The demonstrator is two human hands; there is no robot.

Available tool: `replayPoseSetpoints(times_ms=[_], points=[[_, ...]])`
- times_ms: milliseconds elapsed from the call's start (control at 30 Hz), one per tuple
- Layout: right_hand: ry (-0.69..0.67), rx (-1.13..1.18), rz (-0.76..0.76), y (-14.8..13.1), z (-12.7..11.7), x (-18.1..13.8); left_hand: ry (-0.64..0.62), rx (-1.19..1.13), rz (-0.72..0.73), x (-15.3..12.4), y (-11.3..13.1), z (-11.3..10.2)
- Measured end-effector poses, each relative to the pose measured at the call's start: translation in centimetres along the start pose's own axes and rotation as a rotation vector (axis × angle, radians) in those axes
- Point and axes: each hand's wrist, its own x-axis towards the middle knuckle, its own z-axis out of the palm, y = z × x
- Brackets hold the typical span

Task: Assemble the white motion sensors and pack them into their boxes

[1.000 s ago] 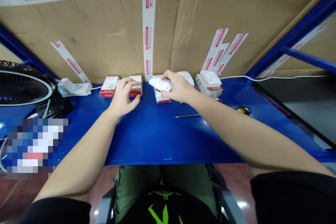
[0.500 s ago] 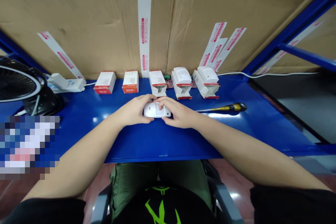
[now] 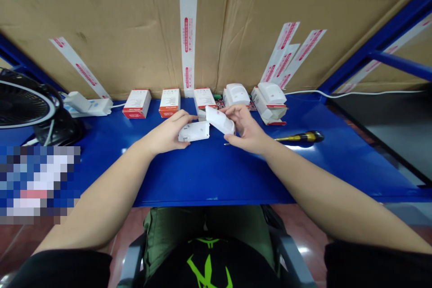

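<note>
A white plastic housing is in two pieces above the blue table. My left hand (image 3: 167,132) grips the flat, tray-like back shell (image 3: 195,132) by its left end, inner side up. In my right hand (image 3: 248,129) is the rounded front cover (image 3: 219,120), tilted, with fingers and thumb around its right end. The two pieces are close together at their inner ends. Partly hidden by my right hand and wrist, a screwdriver (image 3: 303,137) with a yellow and black handle lies on the table.
Along the cardboard at the back stand a red-and-white box (image 3: 137,102), an orange-and-white box (image 3: 170,101) and several opened boxes, two topped by white housings (image 3: 237,93). Red circuit boards (image 3: 222,101) show between them. A black fan (image 3: 25,108) and white power strip (image 3: 89,106) are at left.
The white housing, closed and held between both hands before, has come apart. My right hand has moved right and up with the cover; the back shell stays in my left hand.
</note>
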Motion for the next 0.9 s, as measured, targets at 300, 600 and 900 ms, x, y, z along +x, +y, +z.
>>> replayPoseSetpoints(times_ms=[300, 600, 900], points=[[0.015, 0.058, 0.08, -0.2, -0.4, 0.2, 0.088, -0.002, -0.014, 0.3, 0.2, 0.8], [-0.011, 0.16, 0.112, -0.4, 0.9, 0.1, 0.126, 0.023, -0.123, 0.7, 0.9, 2.0], [-0.097, 0.201, 0.098, -0.8, 2.4, -0.4, 0.199, 0.045, -0.167, 1.0, 1.0, 2.4]])
